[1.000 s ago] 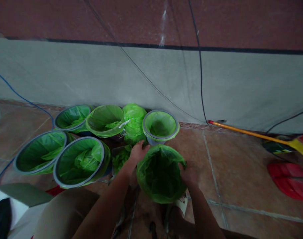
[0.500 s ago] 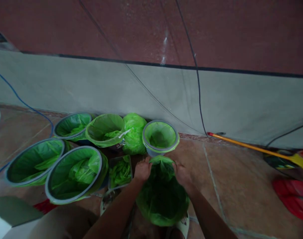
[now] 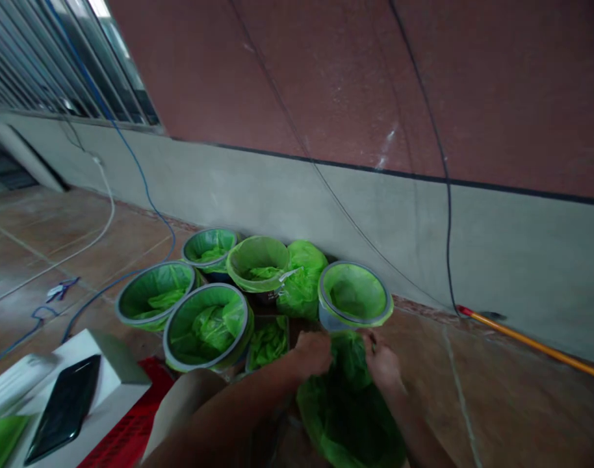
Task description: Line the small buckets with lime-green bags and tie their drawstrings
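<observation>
Both hands grip the far edge of a green plastic bag (image 3: 350, 416) that drapes over a container at my feet. My left hand (image 3: 315, 354) closes on its left side, and my right hand (image 3: 382, 364) pinches the right side. The container beneath is hidden by the bag. Just beyond my hands stands a grey-rimmed bin (image 3: 355, 294) lined with a green bag. Beside my left forearm lies a small tray of crumpled green bags (image 3: 268, 341). A filled green bag (image 3: 304, 276) leans against the wall.
Several lined bins, among them a large one (image 3: 206, 328), stand to the left. Nearer are a white box (image 3: 114, 364) bearing a black phone (image 3: 65, 406), and a red crate (image 3: 131, 429). Cables cross floor and wall; a blue cable (image 3: 151, 201) runs left. An orange pole (image 3: 535, 344) lies right.
My view has turned left, so the bins appear farther right and the box with the phone shows. Both hands still hold the bag's edge, now closer together.
</observation>
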Demonstrator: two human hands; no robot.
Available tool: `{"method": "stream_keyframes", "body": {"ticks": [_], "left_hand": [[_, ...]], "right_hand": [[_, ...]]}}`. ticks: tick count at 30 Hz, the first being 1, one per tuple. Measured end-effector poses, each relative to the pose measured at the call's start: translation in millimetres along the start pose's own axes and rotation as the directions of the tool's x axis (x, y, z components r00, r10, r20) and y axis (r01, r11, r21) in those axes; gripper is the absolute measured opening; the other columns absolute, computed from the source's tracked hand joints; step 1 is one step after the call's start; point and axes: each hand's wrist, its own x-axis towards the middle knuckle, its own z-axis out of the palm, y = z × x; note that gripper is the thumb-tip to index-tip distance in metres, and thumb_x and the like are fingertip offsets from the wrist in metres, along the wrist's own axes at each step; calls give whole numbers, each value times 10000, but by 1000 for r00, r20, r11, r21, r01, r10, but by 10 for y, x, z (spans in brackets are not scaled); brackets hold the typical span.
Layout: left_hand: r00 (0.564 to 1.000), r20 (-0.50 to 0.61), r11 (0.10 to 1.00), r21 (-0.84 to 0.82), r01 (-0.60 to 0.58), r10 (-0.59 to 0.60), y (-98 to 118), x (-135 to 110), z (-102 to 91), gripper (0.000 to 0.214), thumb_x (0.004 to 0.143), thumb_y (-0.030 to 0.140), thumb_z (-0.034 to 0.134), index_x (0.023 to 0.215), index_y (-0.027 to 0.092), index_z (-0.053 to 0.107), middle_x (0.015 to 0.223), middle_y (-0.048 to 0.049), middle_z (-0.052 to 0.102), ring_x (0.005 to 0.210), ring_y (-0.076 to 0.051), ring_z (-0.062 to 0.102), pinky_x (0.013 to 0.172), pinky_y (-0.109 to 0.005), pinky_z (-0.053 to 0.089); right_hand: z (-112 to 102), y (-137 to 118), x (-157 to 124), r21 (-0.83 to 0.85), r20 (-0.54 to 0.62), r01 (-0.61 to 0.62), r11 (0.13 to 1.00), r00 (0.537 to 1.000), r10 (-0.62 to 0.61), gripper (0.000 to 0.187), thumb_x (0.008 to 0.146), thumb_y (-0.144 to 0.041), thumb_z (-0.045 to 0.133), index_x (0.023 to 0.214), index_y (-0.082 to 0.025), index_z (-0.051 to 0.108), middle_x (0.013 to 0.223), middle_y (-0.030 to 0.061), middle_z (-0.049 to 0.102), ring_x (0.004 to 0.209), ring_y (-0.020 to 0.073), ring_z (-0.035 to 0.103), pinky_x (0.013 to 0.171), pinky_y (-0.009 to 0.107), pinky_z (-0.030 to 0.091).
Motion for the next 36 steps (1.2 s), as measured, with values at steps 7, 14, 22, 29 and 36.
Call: {"method": "stream_keyframes", "body": {"ticks": [7, 14, 22, 29, 36], "left_hand": [[856, 176, 873, -80, -481, 487, 71, -519, 36, 429, 772, 444, 682, 1076, 144, 707, 901, -181, 750, 823, -340, 717, 672, -426, 567], [877, 220, 899, -5, -437, 428, -52, -645, 25, 145, 788, 232, 654, 794, 130, 756, 871, -185, 758, 848, -338, 719, 793, -515, 567], [907, 165, 922, -40, -386, 387, -49, -713, -73, 263, 767, 301, 704, 989, 166, 744, 984, -179, 754, 960, -363, 701, 887, -573, 518], [913, 171, 928, -100, -358, 371, -199, -618, -47, 329, 792, 308, 697, 1048, 108, 749, 929, -251, 741, 943, -416, 698, 934, -660, 456], [943, 217, 967, -107, -232, 250, -378, -498, -399, 303, 795, 288, 700, 1038, 112, 739, 1021, -231, 736, 998, -406, 692, 892, -595, 515]], "right_hand": [[316, -291, -379, 194, -29, 160, 968, 987, -157, 524, 920, -440, 333, 1213, -117, 623, 1253, 172, 667, 1188, 297, 611, 1043, 450, 455], [571, -381, -696, 231, -57, 255, 939, 967, -248, 445, 919, -432, 352, 1082, -174, 676, 1145, 149, 711, 1083, 301, 659, 1001, 468, 499], [234, -853, 366, -295, 11, 161, 942, 986, -165, 465, 939, -291, 378, 1285, -69, 596, 1275, 193, 636, 1212, 285, 573, 1056, 413, 407], [396, -750, 772, -517, 202, 110, 849, 979, -4, 385, 967, -344, 413, 1179, -177, 687, 1210, 139, 675, 1160, 311, 596, 948, 467, 450], [-71, -837, 735, -424, 93, 131, 896, 991, -100, 434, 993, -320, 356, 1239, -143, 667, 1161, 159, 705, 1059, 301, 648, 931, 436, 478]]}}
